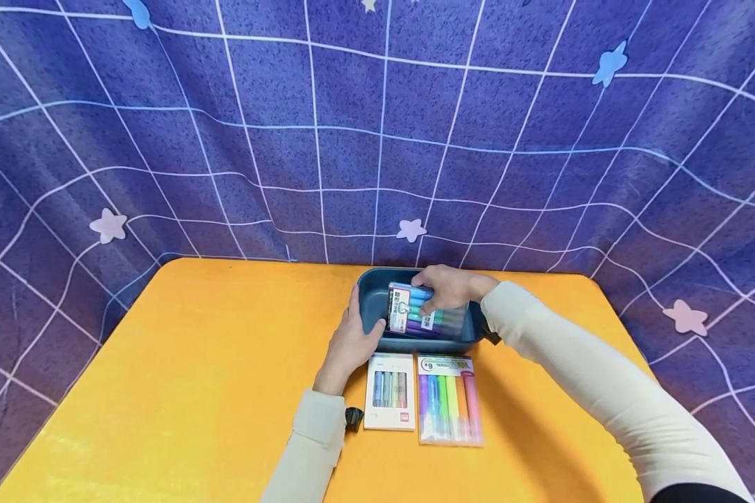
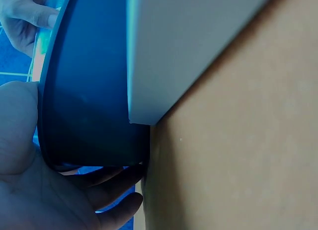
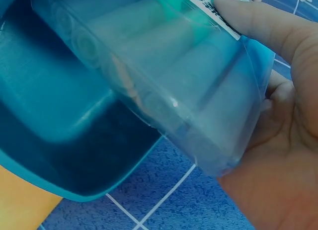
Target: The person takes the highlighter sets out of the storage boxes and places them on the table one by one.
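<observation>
A dark blue plastic bin [image 1: 368, 307] stands near the table's back edge. My left hand [image 1: 350, 342] grips its left end, with the thumb at the rim and fingers around the outside; the left wrist view shows this hand [image 2: 54, 190] close up. A clear case of markers [image 1: 409, 314], in blues, greens and purple with a white label, is over the bin's opening. My right hand [image 1: 449, 288] holds this case by its upper right side. In the right wrist view the marker case [image 3: 174, 86] tilts above the bin [image 3: 59, 106], thumb on its labelled face.
In front of the bin lie a white box of pens [image 1: 389, 419] with a window and, right beside it, a clear pack of rainbow-coloured markers [image 1: 449, 409]. The yellow table [image 1: 195, 384] ends at a purple-blue grid-patterned curtain [image 1: 352, 161].
</observation>
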The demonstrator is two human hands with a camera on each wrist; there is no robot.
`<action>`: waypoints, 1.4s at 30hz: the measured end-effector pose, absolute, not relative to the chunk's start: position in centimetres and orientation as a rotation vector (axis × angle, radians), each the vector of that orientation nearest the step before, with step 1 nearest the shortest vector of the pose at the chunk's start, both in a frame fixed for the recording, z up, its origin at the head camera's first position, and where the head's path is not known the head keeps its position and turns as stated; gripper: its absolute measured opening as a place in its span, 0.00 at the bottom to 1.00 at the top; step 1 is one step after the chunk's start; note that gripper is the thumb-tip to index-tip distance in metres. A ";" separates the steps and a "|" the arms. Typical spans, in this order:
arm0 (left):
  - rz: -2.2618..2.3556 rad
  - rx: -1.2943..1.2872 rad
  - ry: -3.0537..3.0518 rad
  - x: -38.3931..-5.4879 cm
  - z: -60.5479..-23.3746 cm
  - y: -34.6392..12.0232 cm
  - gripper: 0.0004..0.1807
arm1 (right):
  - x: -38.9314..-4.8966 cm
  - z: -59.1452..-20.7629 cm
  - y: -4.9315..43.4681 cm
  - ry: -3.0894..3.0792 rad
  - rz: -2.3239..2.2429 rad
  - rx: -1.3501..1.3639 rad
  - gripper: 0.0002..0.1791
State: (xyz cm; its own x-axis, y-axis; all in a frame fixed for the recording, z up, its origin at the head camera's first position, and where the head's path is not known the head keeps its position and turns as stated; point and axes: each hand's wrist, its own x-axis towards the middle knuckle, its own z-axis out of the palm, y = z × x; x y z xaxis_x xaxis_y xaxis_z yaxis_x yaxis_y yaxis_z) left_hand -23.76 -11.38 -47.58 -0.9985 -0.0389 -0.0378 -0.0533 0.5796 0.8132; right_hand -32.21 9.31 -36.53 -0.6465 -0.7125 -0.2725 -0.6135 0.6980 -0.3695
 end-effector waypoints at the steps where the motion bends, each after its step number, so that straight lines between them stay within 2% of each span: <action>1: 1.434 -0.085 2.774 -23.8 -47.6 -11.4 0.49 | -32.2 -36.5 9.3 2.511 -0.346 -1.033 0.11; 4: 1.429 -0.093 2.770 -23.8 -47.7 -11.3 0.49 | -32.2 -36.3 9.4 2.514 -0.345 -1.018 0.12; 8: 1.442 -0.101 2.758 -24.0 -47.9 -11.2 0.49 | -31.9 -35.7 9.5 2.535 -0.363 -0.968 0.26; 9: 1.445 -0.101 2.756 -24.0 -47.9 -11.1 0.49 | -31.9 -35.6 9.6 2.533 -0.376 -0.974 0.26; 11: 1.453 -0.100 2.754 -23.9 -47.9 -11.1 0.49 | -31.9 -35.4 9.8 2.528 -0.410 -0.994 0.24; 15: 1.436 -0.097 2.767 -23.7 -48.0 -11.1 0.49 | -32.2 -35.1 10.2 2.497 -0.483 -1.063 0.10; 42: 1.391 -0.064 2.823 -23.8 -47.7 -11.4 0.50 | -32.2 -32.6 11.9 2.494 -0.619 -0.976 0.07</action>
